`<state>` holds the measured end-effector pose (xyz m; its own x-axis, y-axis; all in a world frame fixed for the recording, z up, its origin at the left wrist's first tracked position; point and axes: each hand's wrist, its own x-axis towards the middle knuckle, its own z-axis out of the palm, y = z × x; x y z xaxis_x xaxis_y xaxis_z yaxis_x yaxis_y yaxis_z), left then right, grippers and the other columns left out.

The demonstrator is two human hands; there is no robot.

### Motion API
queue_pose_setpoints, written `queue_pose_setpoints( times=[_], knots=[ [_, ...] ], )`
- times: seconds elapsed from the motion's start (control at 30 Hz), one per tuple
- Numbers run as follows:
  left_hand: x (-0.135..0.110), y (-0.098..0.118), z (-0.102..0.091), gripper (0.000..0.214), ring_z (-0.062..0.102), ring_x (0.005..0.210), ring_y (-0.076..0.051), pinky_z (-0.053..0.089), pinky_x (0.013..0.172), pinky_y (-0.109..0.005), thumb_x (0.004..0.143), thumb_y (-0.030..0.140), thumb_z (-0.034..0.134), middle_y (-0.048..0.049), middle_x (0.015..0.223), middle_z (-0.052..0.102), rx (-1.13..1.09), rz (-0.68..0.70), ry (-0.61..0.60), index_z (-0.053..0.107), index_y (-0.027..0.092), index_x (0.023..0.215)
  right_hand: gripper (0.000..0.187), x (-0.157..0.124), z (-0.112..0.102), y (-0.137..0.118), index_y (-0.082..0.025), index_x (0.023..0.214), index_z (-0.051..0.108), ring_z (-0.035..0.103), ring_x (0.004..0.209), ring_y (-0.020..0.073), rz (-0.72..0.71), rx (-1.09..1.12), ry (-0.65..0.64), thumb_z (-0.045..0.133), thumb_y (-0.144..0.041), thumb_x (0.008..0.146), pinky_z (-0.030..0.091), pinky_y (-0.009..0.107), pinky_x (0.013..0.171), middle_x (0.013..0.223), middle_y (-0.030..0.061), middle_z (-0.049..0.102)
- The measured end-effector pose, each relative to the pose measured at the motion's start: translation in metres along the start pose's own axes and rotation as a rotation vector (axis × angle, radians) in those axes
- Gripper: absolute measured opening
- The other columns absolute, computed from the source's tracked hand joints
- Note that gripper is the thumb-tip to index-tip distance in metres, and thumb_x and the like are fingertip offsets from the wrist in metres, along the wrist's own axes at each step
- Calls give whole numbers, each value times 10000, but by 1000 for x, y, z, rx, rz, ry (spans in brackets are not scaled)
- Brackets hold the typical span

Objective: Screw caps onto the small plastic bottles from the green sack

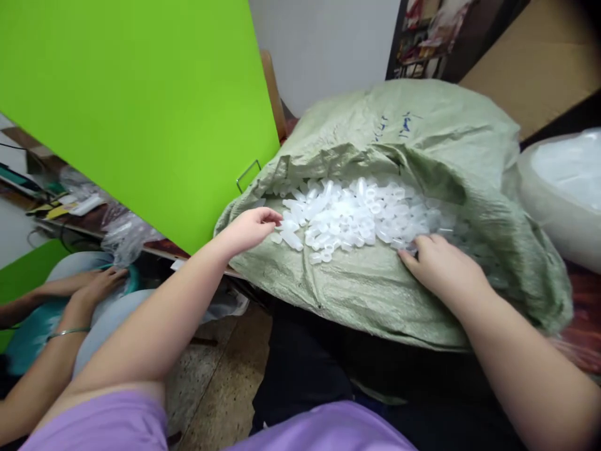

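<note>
A large pale green woven sack (422, 144) lies open toward me, and several small translucent white plastic caps (357, 213) spill from its mouth. My left hand (251, 228) reaches to the left edge of the pile, fingers curled down over the caps near the sack's rim. My right hand (439, 266) rests at the right side of the pile, fingers bent and pressed onto the sack cloth and the caps; what lies under the fingertips is hidden. Both arms come from purple sleeves at the bottom.
A bright green board (141, 106) stands at the left. Another person's arms and hands (89, 291) rest on their lap at lower left. A clear plastic bag (563, 188) sits at the right, a cardboard box (535, 62) behind it. Speckled floor (225, 388) lies below.
</note>
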<state>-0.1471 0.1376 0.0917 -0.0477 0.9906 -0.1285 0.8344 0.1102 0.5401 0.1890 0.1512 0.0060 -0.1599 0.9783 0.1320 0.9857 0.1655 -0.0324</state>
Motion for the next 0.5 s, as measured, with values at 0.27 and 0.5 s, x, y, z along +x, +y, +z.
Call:
queue_pose_setpoints(
  times=[0.27, 0.5],
  knots=[
    [124, -8, -2, 549, 522, 1146, -260, 396, 931, -263, 732, 298, 583, -137, 1291, 528, 315, -122, 113, 496, 116, 1243, 364, -48, 6, 4, -185, 1083, 537, 655, 822, 264, -16, 432, -7, 418, -442, 855, 534, 370, 662, 950, 110, 674],
    [182, 0, 5, 608, 529, 1132, -290, 416, 901, -289, 732, 437, 596, -133, 1243, 569, 373, -68, 195, 483, 143, 1252, 325, -67, 24, 4, -244, 1072, 533, 629, 954, 245, -17, 661, 80, 429, -466, 859, 575, 331, 665, 1067, 86, 646]
  ],
)
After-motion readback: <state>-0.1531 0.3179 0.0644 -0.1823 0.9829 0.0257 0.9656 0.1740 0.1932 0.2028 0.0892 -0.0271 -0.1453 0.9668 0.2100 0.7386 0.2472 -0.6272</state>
